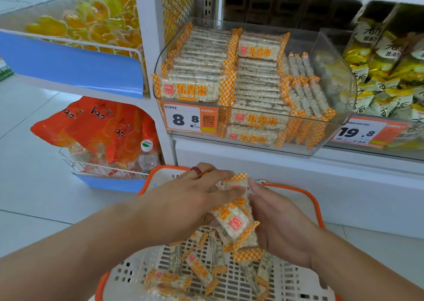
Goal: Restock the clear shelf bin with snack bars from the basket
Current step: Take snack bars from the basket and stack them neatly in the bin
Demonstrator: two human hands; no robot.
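**Both hands on a bundle of snack bars above the basket**

We see the left hand (192,199) lying palm-down over the top of a bundle of snack bars (236,220), fingers stretched and pressing on the wrappers; a dark red ring (196,171) sits on one finger. The right hand (282,227) cups the same bundle from the side and below, its fingers curled around the packets. How many bars the bundle holds we cannot tell, since the left hand covers its upper end and the wrappers overlap.

The bundle hangs over the basket (319,211), white with an orange rim, whose lower edge runs out of the frame. Loose bars (199,268) lie scattered on its slotted floor, blurred enough that the print is unreadable.

Above, on the white shelf, the clear shelf bin (339,71) already carries rows of the same orange-checked bars, stacked flat at left and middle and standing on edge at right. A price tag (190,119) on its front reads 8.8. The neighbouring bin of yellow packets (390,71) is cut off at the right. To the left, orange bags (96,126) and a water bottle (148,155) sit in a wire rack, partly hidden behind it.
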